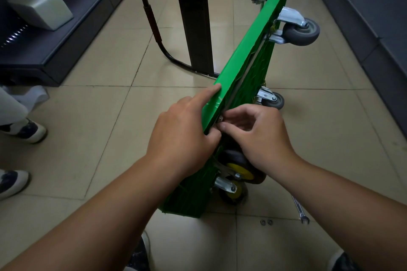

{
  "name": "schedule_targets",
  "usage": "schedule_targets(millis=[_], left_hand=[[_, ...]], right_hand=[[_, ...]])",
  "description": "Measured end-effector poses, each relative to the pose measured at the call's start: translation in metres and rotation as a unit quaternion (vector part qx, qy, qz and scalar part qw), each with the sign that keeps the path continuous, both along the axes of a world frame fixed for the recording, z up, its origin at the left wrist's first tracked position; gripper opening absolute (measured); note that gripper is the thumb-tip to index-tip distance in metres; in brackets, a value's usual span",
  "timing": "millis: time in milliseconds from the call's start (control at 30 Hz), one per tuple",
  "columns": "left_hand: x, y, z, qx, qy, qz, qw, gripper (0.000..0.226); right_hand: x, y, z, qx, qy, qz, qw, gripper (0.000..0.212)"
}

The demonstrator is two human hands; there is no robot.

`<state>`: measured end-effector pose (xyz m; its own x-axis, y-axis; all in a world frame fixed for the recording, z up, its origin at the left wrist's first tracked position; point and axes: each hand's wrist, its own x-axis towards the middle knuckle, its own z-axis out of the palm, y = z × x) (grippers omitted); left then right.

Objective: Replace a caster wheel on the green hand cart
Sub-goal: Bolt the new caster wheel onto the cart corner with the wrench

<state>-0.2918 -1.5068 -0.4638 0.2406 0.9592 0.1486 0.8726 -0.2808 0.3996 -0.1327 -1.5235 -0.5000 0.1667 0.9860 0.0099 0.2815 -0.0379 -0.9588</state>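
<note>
- The left hand (185,132) presses against the smooth face of the green hand cart (246,50). Its index finger lies straight along that face and its thumb sits at the upper edge. The other fingers are hidden.
- The right hand (257,136) is just across that edge, on the ribbed underside. Its fingers are curled, and thumb and fingertips pinch a small metal fitting (220,119) at the rim. What the fitting is cannot be told.
- The two thumbs nearly meet over the edge, so the cart's near end stands between the hands.
- The cart stands on its long side on the tiled floor (110,138). Its long axis runs from beneath the hands away to the upper right, with the underside facing right.
- Two yellow-hubbed wheels (240,170) sit under the right wrist. Two grey casters (301,31) stick out to the right at the far end.
- The black handle (154,22) reaches out to the left from the far end.
- A wrench (300,210) and two small rings (266,222) lie on the floor near the right forearm.
- Another person's shoes (24,130) stand at the left edge.
</note>
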Motion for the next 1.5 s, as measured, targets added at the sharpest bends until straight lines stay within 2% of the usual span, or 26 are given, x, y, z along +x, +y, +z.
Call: schedule_targets(millis=[167,433,667,733,833,900,967,1033,1167,1267,1400,1500], left_hand=[[-0.001,0.001,0.000,0.002,-0.001,-0.001,1.000,0.079],[0.001,0.001,-0.002,0.012,0.003,0.001,1.000,0.080],[0.000,0.001,-0.002,0.020,0.009,-0.007,1.000,0.080],[0.000,0.001,-0.002,0.017,0.010,-0.007,1.000,0.079],[0.000,0.001,-0.001,0.010,0.012,-0.007,1.000,0.080],[-0.002,0.000,0.002,0.006,0.021,-0.008,1.000,0.080],[-0.003,-0.003,0.003,0.012,0.044,-0.013,0.999,0.078],[-0.001,-0.007,0.004,0.031,0.081,-0.024,0.996,0.076],[0.011,-0.025,0.010,0.088,0.099,-0.074,0.988,0.065],[0.026,-0.049,0.012,0.122,0.071,-0.143,0.980,0.051],[0.051,-0.087,0.000,0.050,0.063,-0.261,0.962,0.042],[0.058,-0.093,-0.006,0.016,0.094,-0.276,0.956,0.046]], right_hand=[[-0.001,0.001,-0.003,-0.040,0.068,-0.022,0.997,0.013],[-0.001,0.000,-0.006,-0.038,0.051,-0.028,0.998,0.011],[-0.004,0.002,-0.010,-0.041,0.093,-0.043,0.994,0.013],[-0.001,0.002,-0.010,-0.026,0.048,-0.025,0.998,0.011],[0.006,0.002,-0.005,0.021,-0.121,0.024,0.992,0.010],[0.012,-0.001,0.002,0.062,-0.241,0.056,0.967,0.027],[0.019,-0.008,0.010,0.093,-0.316,0.078,0.941,0.041],[0.024,-0.021,0.014,0.104,-0.342,0.089,0.930,0.046],[0.043,-0.056,0.009,0.076,-0.364,0.111,0.922,0.053],[0.067,-0.080,0.003,0.060,-0.363,0.102,0.924,0.052],[0.093,-0.102,-0.031,0.002,-0.367,0.070,0.928,0.036],[0.103,-0.117,-0.084,-0.090,-0.333,0.024,0.938,0.023]])
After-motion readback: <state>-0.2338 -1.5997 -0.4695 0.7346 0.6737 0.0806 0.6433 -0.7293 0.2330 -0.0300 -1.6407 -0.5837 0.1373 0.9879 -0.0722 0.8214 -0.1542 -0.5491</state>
